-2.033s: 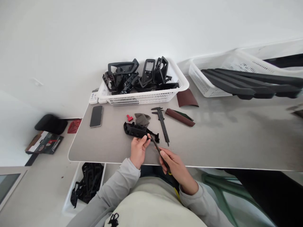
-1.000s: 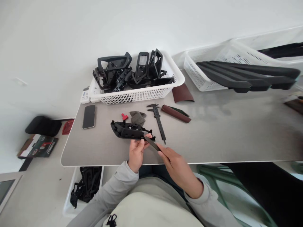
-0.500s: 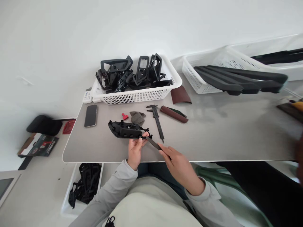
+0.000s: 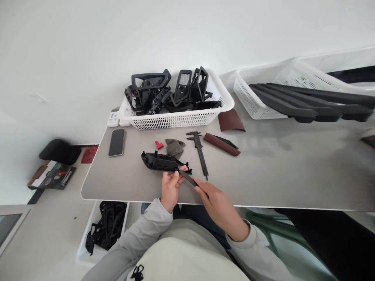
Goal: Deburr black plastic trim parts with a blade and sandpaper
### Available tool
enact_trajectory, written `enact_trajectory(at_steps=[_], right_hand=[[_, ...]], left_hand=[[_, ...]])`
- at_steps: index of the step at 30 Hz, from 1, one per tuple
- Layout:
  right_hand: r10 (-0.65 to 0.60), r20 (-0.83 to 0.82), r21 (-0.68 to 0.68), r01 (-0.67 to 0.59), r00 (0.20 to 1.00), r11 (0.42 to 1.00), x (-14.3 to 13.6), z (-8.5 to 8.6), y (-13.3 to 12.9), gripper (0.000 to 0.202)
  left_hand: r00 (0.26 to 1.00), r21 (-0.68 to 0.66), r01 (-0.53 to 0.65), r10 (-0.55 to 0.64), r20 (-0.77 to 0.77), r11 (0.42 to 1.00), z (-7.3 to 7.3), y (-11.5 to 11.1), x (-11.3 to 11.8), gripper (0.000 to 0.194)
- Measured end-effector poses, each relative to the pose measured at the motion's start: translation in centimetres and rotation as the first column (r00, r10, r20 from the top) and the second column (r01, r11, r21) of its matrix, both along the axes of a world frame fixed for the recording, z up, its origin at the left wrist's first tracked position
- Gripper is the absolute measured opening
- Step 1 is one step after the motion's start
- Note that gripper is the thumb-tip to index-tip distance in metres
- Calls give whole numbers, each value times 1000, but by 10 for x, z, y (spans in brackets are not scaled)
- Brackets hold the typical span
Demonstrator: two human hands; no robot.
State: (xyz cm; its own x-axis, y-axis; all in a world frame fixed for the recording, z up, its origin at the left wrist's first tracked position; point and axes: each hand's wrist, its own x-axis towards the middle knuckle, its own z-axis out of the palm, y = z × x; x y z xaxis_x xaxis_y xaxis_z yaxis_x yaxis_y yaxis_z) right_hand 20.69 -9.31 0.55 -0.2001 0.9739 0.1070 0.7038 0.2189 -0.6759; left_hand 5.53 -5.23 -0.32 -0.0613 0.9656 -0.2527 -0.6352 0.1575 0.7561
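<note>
My left hand (image 4: 170, 189) is closed on the right end of a black plastic part (image 4: 160, 161), held above the front of the table. My right hand (image 4: 218, 205) grips a flat, dark file-like tool (image 4: 188, 178). The tool's tip meets the part's lower right edge, beside my left fingers. Behind the part lie a crumpled grey cloth (image 4: 175, 148) and a small red piece (image 4: 159, 145). A black caliper (image 4: 200, 154) rests to the right, next to a rolled brown sheet (image 4: 222, 144).
A white basket (image 4: 175, 121) of black frames stands at the back. Another basket (image 4: 249, 102) with long black parts is to its right. A phone (image 4: 116, 143) lies left on the table (image 4: 263, 175). A floor bin (image 4: 84, 244) holds black parts.
The view has shifted, so the table things appear farther right. Both hands keep their hold, and the tool's tip remains at the part's right end.
</note>
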Motion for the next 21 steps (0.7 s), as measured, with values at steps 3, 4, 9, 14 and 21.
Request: enact_trajectory(at_steps=[3,4,9,14,21], right_hand=[[-28,4,-72,28,1000,997,3,-1,-2,43],[-34,-19,-97,32,999,995,5,0,-2,42],[-84,-215,-184,44,973,982,12,9,-1,45],[-197,-269,-221,138,943,965,9,12,1,47],[-161,-265,-223,102,951,969,8,11,0,47]], left_hand=[[1000,-2,-6,6,1,1000,0,1,0,40],[1000,-8,-14,14,7,1000,0,1,0,37],[998,-61,-53,55,30,997,3,4,1,33],[997,-121,-63,56,-54,991,5,7,3,38],[998,-89,1,5,68,996,1,3,1,36]])
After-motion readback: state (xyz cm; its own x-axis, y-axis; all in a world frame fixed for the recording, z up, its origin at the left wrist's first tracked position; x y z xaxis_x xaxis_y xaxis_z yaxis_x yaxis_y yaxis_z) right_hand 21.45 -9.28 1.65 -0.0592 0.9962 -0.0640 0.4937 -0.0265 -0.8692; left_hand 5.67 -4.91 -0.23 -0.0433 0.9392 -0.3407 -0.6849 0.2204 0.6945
